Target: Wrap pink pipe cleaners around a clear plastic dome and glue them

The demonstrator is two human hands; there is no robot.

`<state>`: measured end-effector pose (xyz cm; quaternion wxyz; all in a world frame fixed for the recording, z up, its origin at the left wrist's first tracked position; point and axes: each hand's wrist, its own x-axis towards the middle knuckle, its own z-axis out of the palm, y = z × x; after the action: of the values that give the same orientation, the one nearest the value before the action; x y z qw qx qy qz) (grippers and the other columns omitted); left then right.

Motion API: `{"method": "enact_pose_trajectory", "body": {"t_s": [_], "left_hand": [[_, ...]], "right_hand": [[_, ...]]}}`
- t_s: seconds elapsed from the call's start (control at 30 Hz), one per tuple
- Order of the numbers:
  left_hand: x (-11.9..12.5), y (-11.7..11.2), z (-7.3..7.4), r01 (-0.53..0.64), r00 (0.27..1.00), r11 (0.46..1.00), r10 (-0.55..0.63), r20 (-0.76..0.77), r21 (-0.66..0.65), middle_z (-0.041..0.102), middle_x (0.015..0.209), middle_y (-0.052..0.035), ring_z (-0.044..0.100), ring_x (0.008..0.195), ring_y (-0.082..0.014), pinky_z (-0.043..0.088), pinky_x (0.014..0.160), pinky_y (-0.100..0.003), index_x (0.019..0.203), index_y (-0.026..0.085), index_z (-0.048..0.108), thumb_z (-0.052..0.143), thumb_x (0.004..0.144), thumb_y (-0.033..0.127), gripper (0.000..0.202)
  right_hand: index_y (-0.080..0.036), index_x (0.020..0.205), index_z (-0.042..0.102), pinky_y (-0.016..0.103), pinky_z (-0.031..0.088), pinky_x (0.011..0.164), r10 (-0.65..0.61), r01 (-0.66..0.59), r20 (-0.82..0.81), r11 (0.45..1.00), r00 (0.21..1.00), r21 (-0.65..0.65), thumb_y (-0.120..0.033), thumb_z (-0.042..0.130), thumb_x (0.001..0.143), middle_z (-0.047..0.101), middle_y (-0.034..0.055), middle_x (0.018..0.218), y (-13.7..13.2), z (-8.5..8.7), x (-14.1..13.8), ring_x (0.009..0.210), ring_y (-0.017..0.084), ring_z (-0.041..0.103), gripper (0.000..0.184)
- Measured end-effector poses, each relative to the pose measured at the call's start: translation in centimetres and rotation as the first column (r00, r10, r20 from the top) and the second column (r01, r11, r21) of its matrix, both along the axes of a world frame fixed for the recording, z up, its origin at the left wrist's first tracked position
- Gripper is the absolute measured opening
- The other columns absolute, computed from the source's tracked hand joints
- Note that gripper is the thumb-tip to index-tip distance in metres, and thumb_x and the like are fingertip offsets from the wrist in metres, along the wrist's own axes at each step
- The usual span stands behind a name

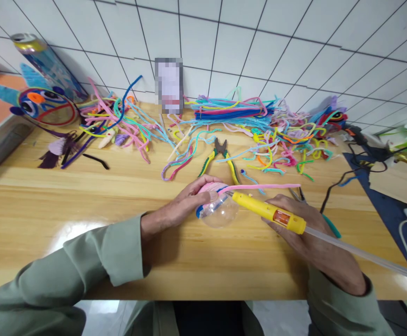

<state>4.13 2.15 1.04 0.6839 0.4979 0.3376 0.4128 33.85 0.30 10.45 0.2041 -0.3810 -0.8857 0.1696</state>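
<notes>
My left hand [182, 203] is closed around a clear plastic ball [221, 215] that is partly covered by pink and blue pipe cleaners. From the ball a loose pink pipe cleaner [263, 186] sticks out to the right. A yellow glue gun [270, 212] is gripped in my right hand [305, 233], its tip at the ball beside the pink strand. A clear glue stick [361, 254] trails from the gun's rear end. Just beyond the ball lie pliers [221, 156] with yellow and green handles, jaws pointing away.
Bundled pipe cleaners [231, 112] and many loose ones lie along the tiled wall. At the left are a finished-looking face figure [45, 107] and a tall can [49, 65]. A phone-like pixelated rectangle [169, 86] leans at the wall. Cables [329, 186] and cardboard [396, 179] are at the right.
</notes>
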Motion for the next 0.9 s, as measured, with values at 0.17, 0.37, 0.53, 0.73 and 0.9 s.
{"method": "enact_pose_trajectory", "body": {"t_s": [0.17,0.37,0.53,0.73,0.9], "left_hand": [[0.0,0.0,-0.1,-0.010,1.000,1.000,0.010,-0.012,0.004,0.073,0.128,-0.0061,0.064,0.116,-0.0257,0.048,0.102,-0.034,0.130,0.023,0.071,0.072,0.094,0.040,0.040],[0.0,0.1,-0.5,-0.008,1.000,1.000,0.008,-0.004,0.016,0.073,0.128,-0.0051,0.065,0.116,-0.0252,0.049,0.103,-0.034,0.130,0.024,0.071,0.073,0.093,0.040,0.040],[-0.1,0.0,-0.3,-0.015,0.999,1.000,0.015,-0.030,0.017,0.073,0.124,-0.0046,0.065,0.113,-0.0252,0.050,0.100,-0.035,0.128,0.024,0.071,0.074,0.092,0.039,0.039],[0.0,0.1,-0.1,-0.040,0.998,0.997,0.042,-0.043,0.066,0.074,0.125,-0.0052,0.067,0.114,-0.0267,0.053,0.100,-0.038,0.125,0.025,0.073,0.072,0.089,0.039,0.039],[-0.1,-0.4,-0.3,-0.080,0.987,0.991,0.093,-0.127,0.107,0.076,0.126,-0.0054,0.069,0.116,-0.0287,0.057,0.098,-0.039,0.128,0.027,0.071,0.071,0.090,0.043,0.041]], "right_hand": [[-0.026,0.114,0.060,0.031,0.056,0.075,0.010,-0.010,-0.011,1.000,1.000,0.011,-0.017,0.057,0.107,0.075,0.0024,0.097,0.0,-0.2,0.1,0.087,0.020,0.074,0.012],[-0.027,0.114,0.060,0.032,0.057,0.075,0.013,-0.013,-0.003,1.000,1.000,0.016,-0.016,0.057,0.106,0.076,0.0031,0.098,0.1,-0.3,0.1,0.087,0.021,0.075,0.014],[-0.028,0.119,0.064,0.034,0.060,0.080,-0.031,0.031,-0.031,0.999,0.999,0.016,-0.027,0.063,0.106,0.078,0.0054,0.107,0.3,-1.0,0.7,0.095,0.024,0.077,0.014],[-0.027,0.096,0.072,0.037,0.060,0.085,-0.173,0.148,-0.115,0.969,0.978,-0.197,-0.042,0.067,0.103,0.077,0.0038,0.101,-0.3,-1.0,1.4,0.094,0.025,0.074,0.017],[-0.027,0.108,0.079,0.037,0.058,0.074,-0.536,0.347,-0.401,0.820,0.743,-0.454,-0.057,0.078,0.090,0.080,0.0066,0.107,-1.4,-0.7,6.8,0.087,0.025,0.071,0.035]]}}
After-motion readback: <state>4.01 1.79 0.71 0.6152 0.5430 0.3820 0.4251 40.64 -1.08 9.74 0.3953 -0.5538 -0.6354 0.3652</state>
